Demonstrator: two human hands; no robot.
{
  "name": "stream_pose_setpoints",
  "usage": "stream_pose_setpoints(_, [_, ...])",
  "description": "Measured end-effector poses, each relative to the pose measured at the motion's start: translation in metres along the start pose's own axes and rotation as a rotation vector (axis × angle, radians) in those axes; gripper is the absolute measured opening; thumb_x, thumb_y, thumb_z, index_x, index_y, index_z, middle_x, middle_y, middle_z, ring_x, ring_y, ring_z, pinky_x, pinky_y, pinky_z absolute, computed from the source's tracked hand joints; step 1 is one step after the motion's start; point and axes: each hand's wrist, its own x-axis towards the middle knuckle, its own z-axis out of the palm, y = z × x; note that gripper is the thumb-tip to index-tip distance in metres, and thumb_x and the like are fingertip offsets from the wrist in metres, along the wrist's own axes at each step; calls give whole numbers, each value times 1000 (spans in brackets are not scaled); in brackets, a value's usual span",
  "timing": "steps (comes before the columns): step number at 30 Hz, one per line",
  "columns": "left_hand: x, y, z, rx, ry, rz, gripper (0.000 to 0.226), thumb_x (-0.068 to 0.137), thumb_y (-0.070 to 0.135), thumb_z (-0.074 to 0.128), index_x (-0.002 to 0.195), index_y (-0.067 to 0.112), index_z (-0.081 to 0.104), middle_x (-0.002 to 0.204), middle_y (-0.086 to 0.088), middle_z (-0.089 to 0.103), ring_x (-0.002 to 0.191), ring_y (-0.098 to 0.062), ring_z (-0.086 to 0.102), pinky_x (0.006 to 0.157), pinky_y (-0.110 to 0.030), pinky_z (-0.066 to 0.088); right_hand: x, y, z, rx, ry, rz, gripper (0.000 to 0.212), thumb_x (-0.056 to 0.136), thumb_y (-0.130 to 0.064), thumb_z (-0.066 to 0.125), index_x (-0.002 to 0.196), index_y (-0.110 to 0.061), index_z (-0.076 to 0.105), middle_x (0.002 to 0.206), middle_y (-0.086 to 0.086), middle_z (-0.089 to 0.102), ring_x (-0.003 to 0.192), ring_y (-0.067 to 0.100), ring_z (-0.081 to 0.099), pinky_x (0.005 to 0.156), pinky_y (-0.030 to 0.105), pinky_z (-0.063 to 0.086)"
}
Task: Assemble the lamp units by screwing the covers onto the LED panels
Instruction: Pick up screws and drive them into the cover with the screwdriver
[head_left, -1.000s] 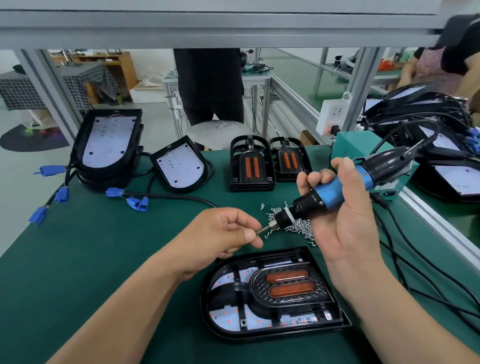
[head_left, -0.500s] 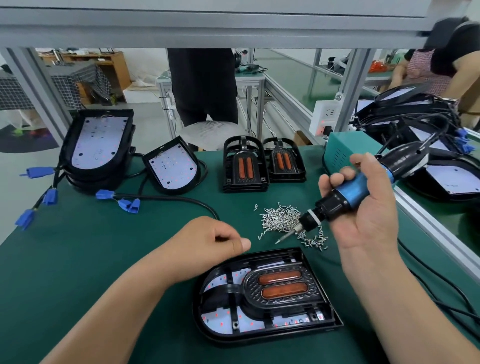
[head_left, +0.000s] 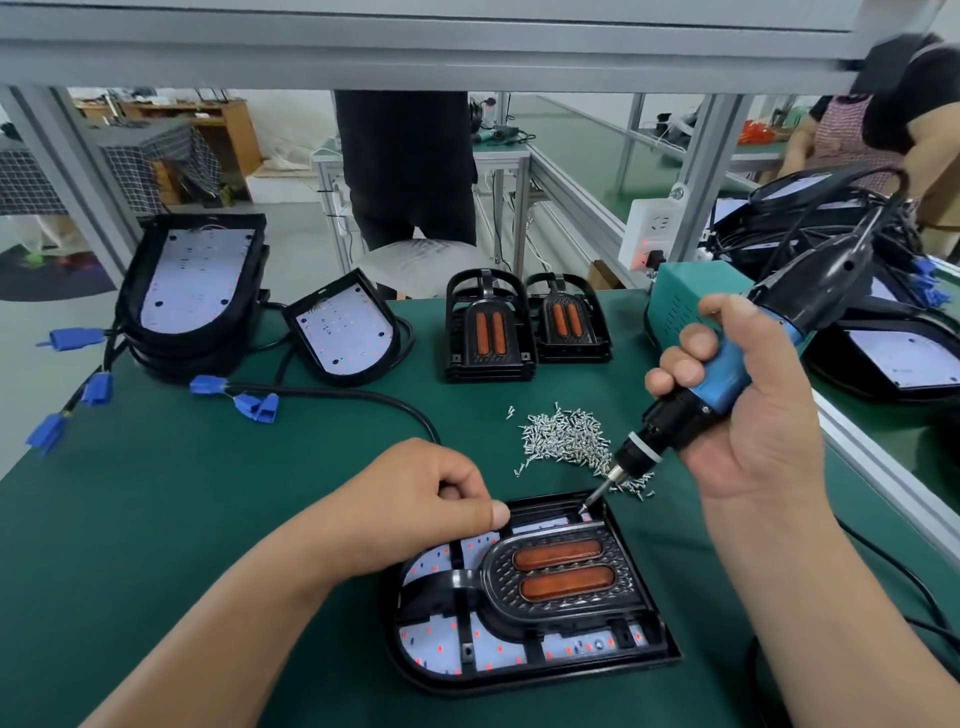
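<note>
- On the near part of the green worktop (head_left: 208, 509) lies a lamp unit (head_left: 530, 670), its long axis running left to right across the view. The rounded end points left and the square end right.
- A black cover (head_left: 561, 571) sits on the unit's white LED panel (head_left: 447, 639). The cover's two orange lenses lie along the same left-to-right line.
- The right hand (head_left: 753, 415) has its grip wrapped round the blue barrel of an electric screwdriver (head_left: 727, 374). The tool is tilted, its cabled end up and to the right, and its bit points down and left at the unit's far right corner.
- The left hand (head_left: 415, 499) rests at the unit's far edge, fingers curled and thumb laid against the forefinger. Whether that grip holds anything cannot be told.
- A loose pile of silver screws (head_left: 566, 436) lies just beyond the unit, under the screwdriver.
- Farther back stand two stacks of spare covers (head_left: 488, 332), their long axes pointing away from the person.
- To the left are bare panels (head_left: 345, 332) with black cables and blue connectors (head_left: 249, 402).
</note>
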Motion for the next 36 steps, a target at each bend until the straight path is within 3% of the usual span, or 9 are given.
stream_pose_setpoints(11, [0, -4, 2, 8, 15, -2, 27, 87, 40, 83, 75, 19, 73, 55, 14, 45, 54, -7, 39, 53, -19, 33, -2, 1, 2, -35, -63, 6, 7, 96, -25, 62, 98, -18, 62, 71, -3, 50, 55, 12, 47, 57, 28, 48])
stream_pose_setpoints(19, [0, -1, 7, 42, 43, -31, 29, 89, 43, 80, 73, 21, 69, 51, 13, 43, 49, -8, 36, 51, -23, 33, -8, 0, 9, -134, -269, -41, 18, 91, -29, 66, 105, -17, 65, 71, -2, 51, 54, 14, 48, 58, 31, 49])
stream_pose_setpoints(31, [1, -2, 10, 29, 65, -14, 28, 88, 44, 80, 72, 24, 69, 52, 11, 46, 49, -8, 36, 51, -26, 31, -4, -1, 16, -174, -289, 51, 16, 91, -20, 66, 86, -21, 51, 69, -1, 46, 52, 15, 44, 56, 31, 46])
stream_pose_setpoints(36, [1, -3, 10, 25, 65, -23, 28, 89, 44, 80, 72, 25, 69, 51, 12, 46, 48, -8, 36, 50, -24, 31, -3, -1, 16, -170, -383, 64, 8, 90, -15, 64, 91, -19, 57, 69, -1, 46, 52, 14, 44, 57, 31, 47])
